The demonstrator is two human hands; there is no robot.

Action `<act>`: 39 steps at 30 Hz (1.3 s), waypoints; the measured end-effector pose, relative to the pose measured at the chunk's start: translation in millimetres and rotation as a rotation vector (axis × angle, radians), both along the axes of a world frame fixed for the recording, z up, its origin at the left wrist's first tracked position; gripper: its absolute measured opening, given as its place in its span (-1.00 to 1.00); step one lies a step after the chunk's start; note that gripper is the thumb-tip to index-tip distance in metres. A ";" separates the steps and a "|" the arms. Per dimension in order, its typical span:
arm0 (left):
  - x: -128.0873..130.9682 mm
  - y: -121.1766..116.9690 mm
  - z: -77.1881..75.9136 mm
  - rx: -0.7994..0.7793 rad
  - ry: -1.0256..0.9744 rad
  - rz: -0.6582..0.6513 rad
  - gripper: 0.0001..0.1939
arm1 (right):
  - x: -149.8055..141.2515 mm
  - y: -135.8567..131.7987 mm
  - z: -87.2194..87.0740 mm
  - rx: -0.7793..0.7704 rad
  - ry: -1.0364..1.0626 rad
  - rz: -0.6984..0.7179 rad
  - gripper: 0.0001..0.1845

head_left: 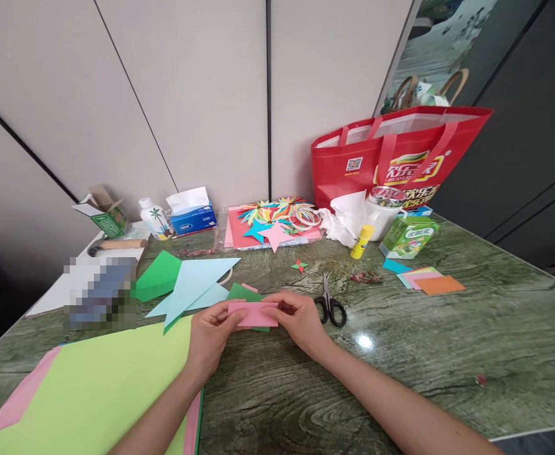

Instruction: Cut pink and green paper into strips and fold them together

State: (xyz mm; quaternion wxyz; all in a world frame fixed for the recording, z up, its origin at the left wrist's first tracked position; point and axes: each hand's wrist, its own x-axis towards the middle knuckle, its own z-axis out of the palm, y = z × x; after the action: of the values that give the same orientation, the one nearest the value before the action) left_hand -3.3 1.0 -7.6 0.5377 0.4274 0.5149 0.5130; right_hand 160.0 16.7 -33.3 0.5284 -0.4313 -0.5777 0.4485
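The left hand (213,330) and the right hand (300,317) each have their grip clamped on one end of a pink paper strip (257,315), thumbs on the near face; the fingers behind are mostly hidden, so how they press cannot be told. The strip is in front of a dark green piece (239,292) and covers its middle; whether the two touch is unclear. Just beside the right hand lie black-handled scissors (325,297), blades pointing away.

On the left, a yellow-green sheet (116,379) is cut off by the bottom edge and partly covered by the left forearm; the sheets under it show only as pink and green margins. Pale blue paper (201,278) overlaps a green sheet (156,278) and hides most of a white ring (228,276). Further left, pixelation masks an object (101,291) entirely.

Towards the back of the bench (400,373), a white mug (380,215) and crumpled tissue (346,221) block the lower part of a red bag (343,170). Near the right end, a small reddish thing (481,380) is too blurred to name.
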 end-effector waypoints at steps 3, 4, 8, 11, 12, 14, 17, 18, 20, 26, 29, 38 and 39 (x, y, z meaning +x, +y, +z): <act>0.9 -0.8 1.7 0.008 0.008 0.002 -0.76 | 0.1 -0.6 0.5 0.002 0.000 0.008 -0.89; 1.2 -1.0 2.4 0.010 0.019 0.008 -0.76 | 0.1 -0.8 1.0 0.002 -0.004 0.009 -0.89; 1.7 -1.9 4.7 0.014 0.099 0.041 -0.74 | 0.2 -1.5 2.9 0.031 -0.030 0.003 -0.90; 1.0 -2.1 4.1 0.036 0.132 0.049 -0.74 | 0.2 -1.5 2.9 0.060 -0.040 0.000 -0.90; 0.7 -2.0 3.8 0.045 0.134 0.048 -0.74 | 0.2 -1.5 2.6 0.065 -0.044 -0.002 -0.89; 0.3 -1.6 3.6 0.059 0.134 0.045 -0.76 | -0.1 -1.6 1.9 0.064 -0.048 -0.006 -0.89; 0.0 -0.7 4.5 0.042 0.117 0.022 -0.80 | -0.4 -2.0 1.5 0.039 -0.042 -0.012 -0.89; 0.0 -0.5 4.8 0.019 0.100 0.001 -0.81 | -0.5 -2.2 1.7 0.028 -0.038 -0.013 -0.89; 0.0 -0.4 5.3 -0.037 0.044 -0.057 -0.79 | -0.6 -2.4 2.4 0.005 -0.023 -0.008 -0.90; -1.9 -1.3 4.2 -0.114 -0.007 -0.207 -0.74 | -1.1 -1.1 2.3 -0.041 0.026 0.012 -0.89; -3.8 -1.3 2.4 -0.115 0.041 -0.235 -0.75 | -1.3 -0.4 1.2 -0.049 0.049 0.016 -0.89; -0.4 -0.1 1.7 -0.121 0.097 -0.174 -0.78 | 0.1 5.2 -0.6 -0.132 0.092 0.090 -0.85; 0.2 -0.4 2.0 -0.127 0.089 -0.168 -0.79 | 0.4 6.0 -1.3 -0.136 0.093 0.095 -0.84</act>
State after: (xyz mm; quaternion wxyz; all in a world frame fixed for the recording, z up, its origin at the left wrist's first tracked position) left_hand -3.1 0.6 -5.6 0.5813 0.4564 0.5321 0.4132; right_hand 160.3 22.7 -34.6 0.5021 -0.4169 -0.5408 0.5307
